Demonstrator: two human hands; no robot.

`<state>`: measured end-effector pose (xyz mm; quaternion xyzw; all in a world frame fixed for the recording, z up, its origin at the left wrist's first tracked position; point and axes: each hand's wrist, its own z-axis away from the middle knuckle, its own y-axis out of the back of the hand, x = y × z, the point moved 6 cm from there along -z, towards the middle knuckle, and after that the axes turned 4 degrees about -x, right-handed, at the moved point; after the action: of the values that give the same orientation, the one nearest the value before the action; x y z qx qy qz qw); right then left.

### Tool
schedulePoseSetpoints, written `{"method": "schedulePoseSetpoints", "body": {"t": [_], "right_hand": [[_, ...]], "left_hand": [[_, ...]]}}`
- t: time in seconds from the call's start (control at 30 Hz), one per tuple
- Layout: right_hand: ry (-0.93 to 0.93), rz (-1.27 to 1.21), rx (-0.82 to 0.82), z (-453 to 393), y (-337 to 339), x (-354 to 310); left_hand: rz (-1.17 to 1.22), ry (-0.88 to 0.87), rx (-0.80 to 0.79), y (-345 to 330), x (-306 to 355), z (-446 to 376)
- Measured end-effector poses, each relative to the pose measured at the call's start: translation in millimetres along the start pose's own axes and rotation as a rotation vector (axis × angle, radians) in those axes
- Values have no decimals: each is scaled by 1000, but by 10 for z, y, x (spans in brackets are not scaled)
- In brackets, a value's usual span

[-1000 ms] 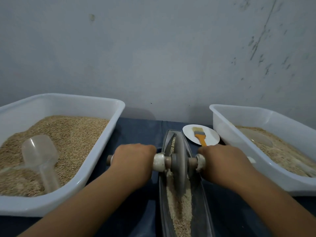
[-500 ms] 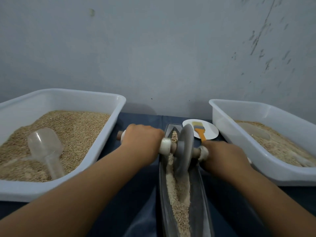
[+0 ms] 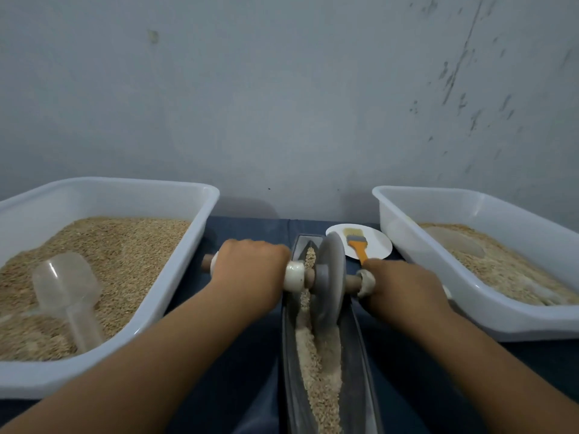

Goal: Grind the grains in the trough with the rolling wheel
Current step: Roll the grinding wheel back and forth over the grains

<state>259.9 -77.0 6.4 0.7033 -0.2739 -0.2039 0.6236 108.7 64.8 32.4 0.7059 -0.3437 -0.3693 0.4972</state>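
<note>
A narrow grey trough (image 3: 358,364) runs away from me down the middle of the table, with crushed pale grains (image 3: 319,368) heaped along its bottom. A grey rolling wheel (image 3: 329,280) stands in the trough near its far end, tilted slightly to the right. A wooden axle with white collars passes through the wheel. My left hand (image 3: 250,270) grips the left handle. My right hand (image 3: 404,286) grips the right handle, a little nearer to me than the left.
A white tub (image 3: 191,261) of whole grain with a clear plastic scoop (image 3: 67,292) stands on the left. Another white tub (image 3: 401,230) of grain with a scoop sits on the right. A small white plate (image 3: 379,245) carries an orange-handled brush (image 3: 357,242) behind the trough.
Both hands have pushed the wheel away from me along the trough toward its far end. The wheel has tilted to the right, and more crushed grain lies exposed behind it.
</note>
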Motion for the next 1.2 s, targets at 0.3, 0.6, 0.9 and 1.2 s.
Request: {"method": "schedulePoseSetpoints", "body": {"t": [0.3, 0.6, 0.9, 1.2], "right_hand": [[-7, 5, 118, -281, 57, -18], [-1, -15, -46, 439, 104, -96], [109, -196, -468, 1181, 278, -39], [-2, 17, -42, 835, 324, -251]], "left_hand": [[57, 74, -96, -47, -95, -199], [32, 36, -129, 50, 104, 408], [-9, -56, -11, 442, 319, 1088], [59, 106, -71, 192, 199, 871]]}}
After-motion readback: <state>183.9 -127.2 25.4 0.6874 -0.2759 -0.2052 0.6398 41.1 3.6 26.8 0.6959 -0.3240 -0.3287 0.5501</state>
